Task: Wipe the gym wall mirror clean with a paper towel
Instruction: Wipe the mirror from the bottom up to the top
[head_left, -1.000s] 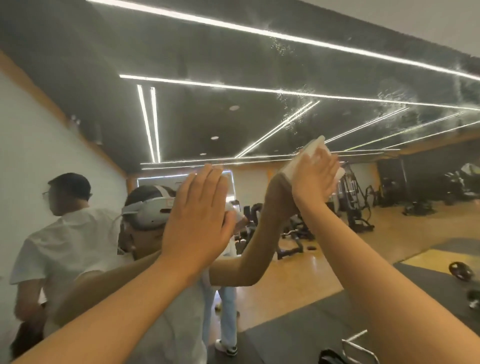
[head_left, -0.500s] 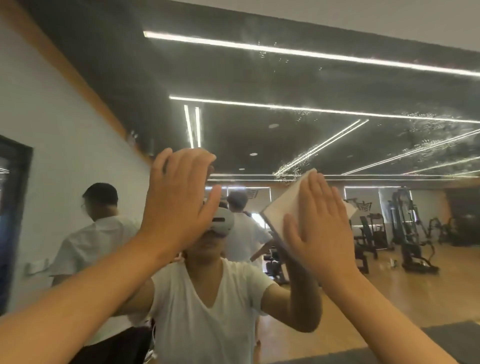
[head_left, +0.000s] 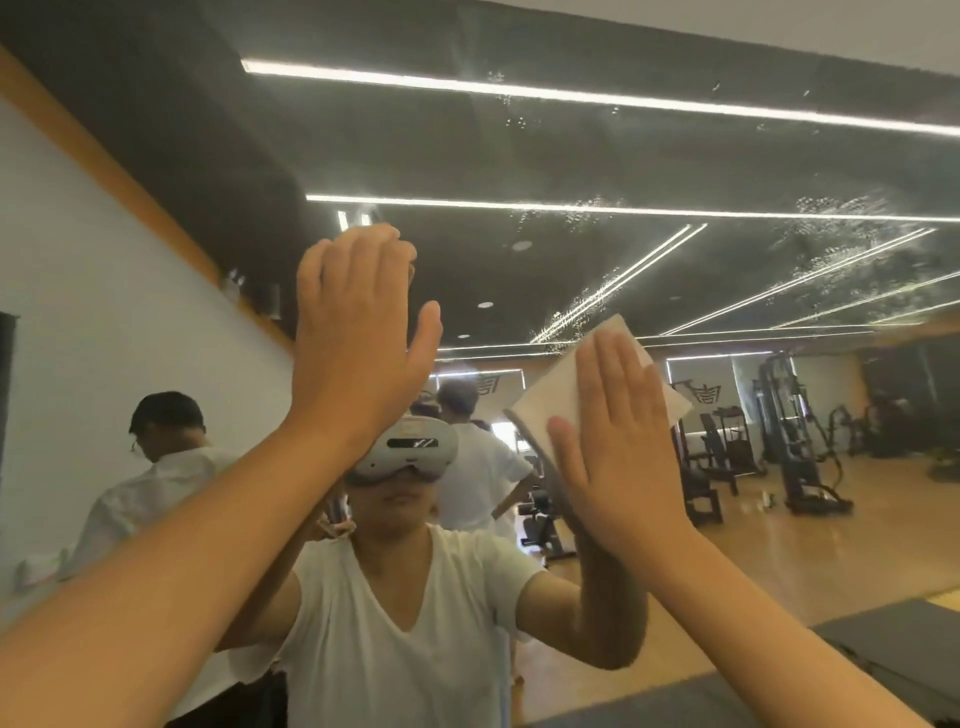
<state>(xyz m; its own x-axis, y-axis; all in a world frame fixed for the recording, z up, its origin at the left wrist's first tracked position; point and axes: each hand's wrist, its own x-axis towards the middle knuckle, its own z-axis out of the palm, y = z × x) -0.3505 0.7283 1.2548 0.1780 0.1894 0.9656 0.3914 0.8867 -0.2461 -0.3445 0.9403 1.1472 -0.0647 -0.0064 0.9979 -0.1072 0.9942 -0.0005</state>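
Two hands up, one paper towel, one big mirror, that's the whole setup. My right hand (head_left: 618, 447) is laid out flat, fingers straight and together, thumb off to the left, just pressing the folded white paper towel (head_left: 558, 395) onto the mirror (head_left: 675, 156), no gripping or pinching. The towel sits under my fingers and palm, with a tilted corner poking out above my fingertips and an edge showing left of my thumb. My left hand (head_left: 358, 332) is higher and off to the left, well apart from the towel, palm toward the glass, fingers together with the tips bent a bit, holding nothing. Can't tell if it's actually touching the glass. Both bare forearms reach up from the bottom corners. Speckly wet streaks (head_left: 831, 244) sit on the glass up and right of the towel. In the reflection there's me in a white tee and headset (head_left: 410, 452), two other people in white shirts behind me, and gym machines (head_left: 795, 431) on a wood floor to the right.
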